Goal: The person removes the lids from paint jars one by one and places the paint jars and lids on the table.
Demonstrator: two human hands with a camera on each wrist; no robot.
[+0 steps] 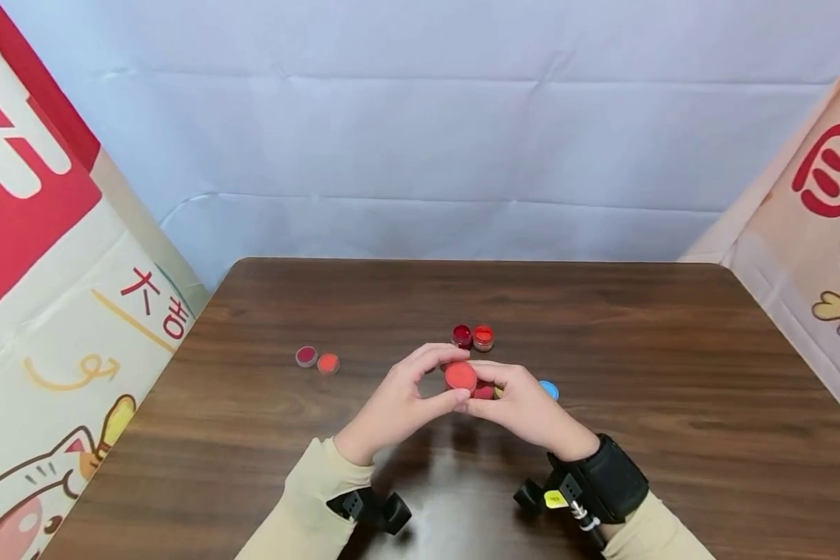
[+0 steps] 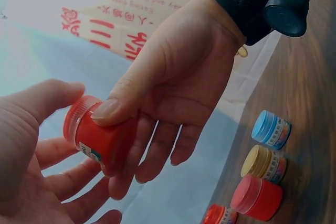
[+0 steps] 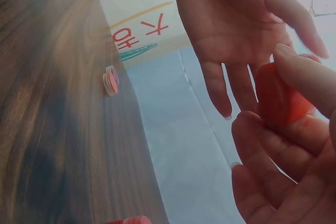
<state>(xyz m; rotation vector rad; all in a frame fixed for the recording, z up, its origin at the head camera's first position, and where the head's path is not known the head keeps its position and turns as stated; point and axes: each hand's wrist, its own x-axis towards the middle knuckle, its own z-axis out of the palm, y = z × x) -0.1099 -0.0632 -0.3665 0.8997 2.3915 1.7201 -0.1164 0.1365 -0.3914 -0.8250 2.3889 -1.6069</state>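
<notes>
A small orange-red paint jar is between both hands above the table. My left hand pinches its lid between thumb and fingers. On the jar's body my right hand grips with the thumb on one side and fingers on the other. The lid appears to be on the jar. Behind the hands stand a dark red jar and an orange jar, both without lids. Beside the right hand are a pinkish-red jar, a yellow jar and a blue jar, partly hidden in the head view.
Two round lids, one dark red and one orange, lie on the brown wooden table left of the hands. A pale cloth hangs behind the table, with printed banners at the sides.
</notes>
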